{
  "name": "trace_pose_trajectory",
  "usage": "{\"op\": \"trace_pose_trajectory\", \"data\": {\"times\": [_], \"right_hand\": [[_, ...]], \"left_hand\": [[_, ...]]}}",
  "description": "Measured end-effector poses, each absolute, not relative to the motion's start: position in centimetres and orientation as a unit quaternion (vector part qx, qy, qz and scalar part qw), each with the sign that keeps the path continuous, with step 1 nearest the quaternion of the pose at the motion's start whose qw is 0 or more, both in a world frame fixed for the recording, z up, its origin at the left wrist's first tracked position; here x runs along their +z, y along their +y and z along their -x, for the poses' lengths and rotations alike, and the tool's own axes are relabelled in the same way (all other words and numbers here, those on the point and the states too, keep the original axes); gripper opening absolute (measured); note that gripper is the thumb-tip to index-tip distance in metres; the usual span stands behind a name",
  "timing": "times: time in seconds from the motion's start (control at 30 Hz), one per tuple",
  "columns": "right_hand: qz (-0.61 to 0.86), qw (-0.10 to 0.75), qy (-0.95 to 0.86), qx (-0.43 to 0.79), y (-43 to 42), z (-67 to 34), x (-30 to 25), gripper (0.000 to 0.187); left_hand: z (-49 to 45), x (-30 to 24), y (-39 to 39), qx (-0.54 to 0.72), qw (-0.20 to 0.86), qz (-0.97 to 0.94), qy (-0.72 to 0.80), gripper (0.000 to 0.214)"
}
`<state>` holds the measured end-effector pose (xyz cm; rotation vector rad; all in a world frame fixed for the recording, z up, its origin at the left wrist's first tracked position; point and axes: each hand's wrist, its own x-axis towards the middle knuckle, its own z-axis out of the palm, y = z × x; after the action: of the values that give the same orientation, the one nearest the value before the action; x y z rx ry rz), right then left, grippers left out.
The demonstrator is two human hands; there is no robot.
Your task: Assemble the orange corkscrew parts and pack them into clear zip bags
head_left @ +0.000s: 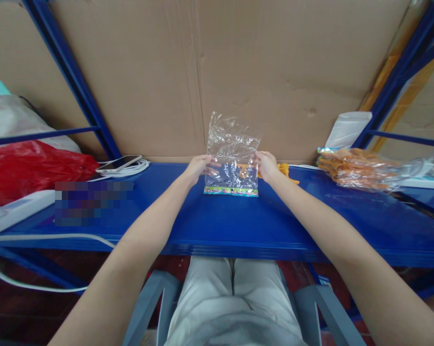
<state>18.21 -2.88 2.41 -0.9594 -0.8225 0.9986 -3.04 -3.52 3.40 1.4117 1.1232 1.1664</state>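
Observation:
Between my two hands a clear plastic bag (233,149) is held up over the blue shelf, with a colourful printed strip along its lower edge. My left hand (199,168) pinches the bag's left side, some fingers showing behind the film. On the other side, my right hand (266,165) grips the right edge. Through the bag and just right of my right hand, orange plastic pieces (283,171) lie on the shelf; their exact shape is partly hidden. The bag looks flat, and I see nothing inside it.
The blue shelf (217,226) has a cardboard wall (260,72) behind it. At right lies a clear bag of orange pieces (354,166). To the left are a red plastic bag (40,166), a phone (119,164) on a coiled white cable (139,167), and blue uprights (76,86).

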Motion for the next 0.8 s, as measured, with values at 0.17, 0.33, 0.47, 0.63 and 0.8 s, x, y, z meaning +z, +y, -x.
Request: {"op": "trace_pose_trajectory", "data": {"times": [0.17,0.33,0.47,0.63,0.8], "right_hand": [[0.450,0.687,-0.394,0.413,-2.86,-18.46,2.20,0.022],[0.456,0.689,-0.379,0.417,-2.86,-18.58,2.26,0.028],[0.449,0.689,-0.382,0.422,-2.89,-18.64,2.33,0.028],[0.472,0.676,-0.390,0.409,-2.92,-18.83,2.28,0.016],[0.472,0.671,-0.373,0.433,-2.95,-19.01,2.25,0.013]], "left_hand": [[3.13,3.16,-3.28,0.436,0.485,-0.603,0.459,0.022],[3.11,2.96,-3.03,0.426,0.493,-0.617,0.441,0.029],[3.17,2.99,-2.92,0.426,0.495,-0.615,0.442,0.031],[3.34,2.98,-2.81,0.418,0.497,-0.616,0.445,0.030],[3.34,2.91,-2.85,0.425,0.496,-0.610,0.448,0.026]]}}
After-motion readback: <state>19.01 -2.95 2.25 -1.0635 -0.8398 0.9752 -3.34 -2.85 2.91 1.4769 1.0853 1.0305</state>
